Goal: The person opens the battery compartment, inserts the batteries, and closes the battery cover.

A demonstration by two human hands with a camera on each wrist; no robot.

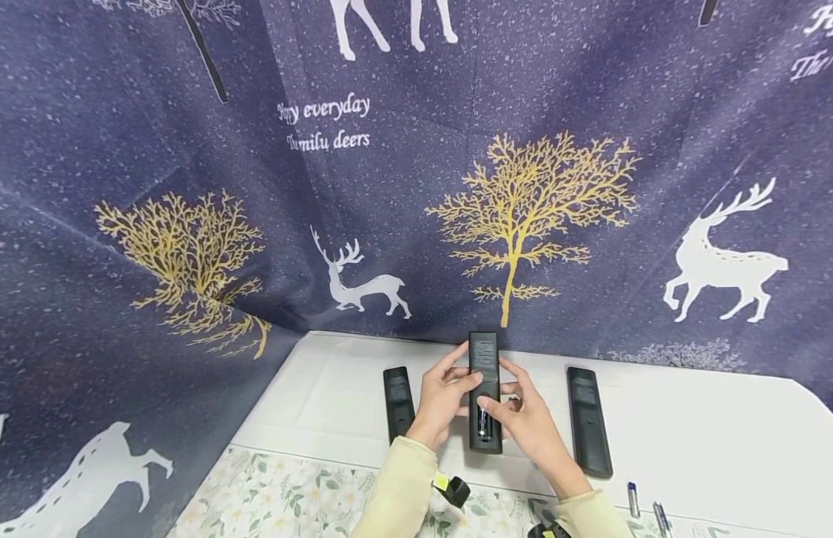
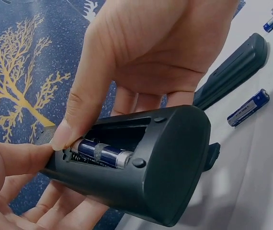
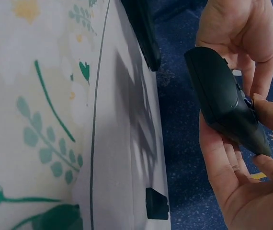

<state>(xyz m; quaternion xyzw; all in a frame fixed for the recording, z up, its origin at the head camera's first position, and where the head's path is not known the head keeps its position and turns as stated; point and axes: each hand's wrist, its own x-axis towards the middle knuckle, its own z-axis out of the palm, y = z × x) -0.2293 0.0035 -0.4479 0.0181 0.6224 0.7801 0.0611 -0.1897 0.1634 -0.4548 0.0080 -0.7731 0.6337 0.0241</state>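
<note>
Both hands hold a black remote control [image 1: 484, 359], back side up, above the white tabletop. Its battery compartment lies uncovered, with a dark blue battery [image 2: 103, 153] in it, beside a bare slot. The left hand [image 1: 441, 394] grips the remote's left side, its thumb on the back above the compartment. From the right, the right hand [image 1: 530, 426] wraps its fingers round the side, and its thumb presses at the spring end of the battery. In the right wrist view, the remote's end [image 3: 213, 91] faces the camera and hides most of the compartment.
One black remote [image 1: 397, 403] lies left of the hands, another [image 1: 589, 422] to the right. Loose batteries [image 1: 633, 499] lie at the front right, near the floral cloth [image 1: 308, 493]. Behind the table hangs a dark blue curtain [image 1: 403, 187] with deer and trees.
</note>
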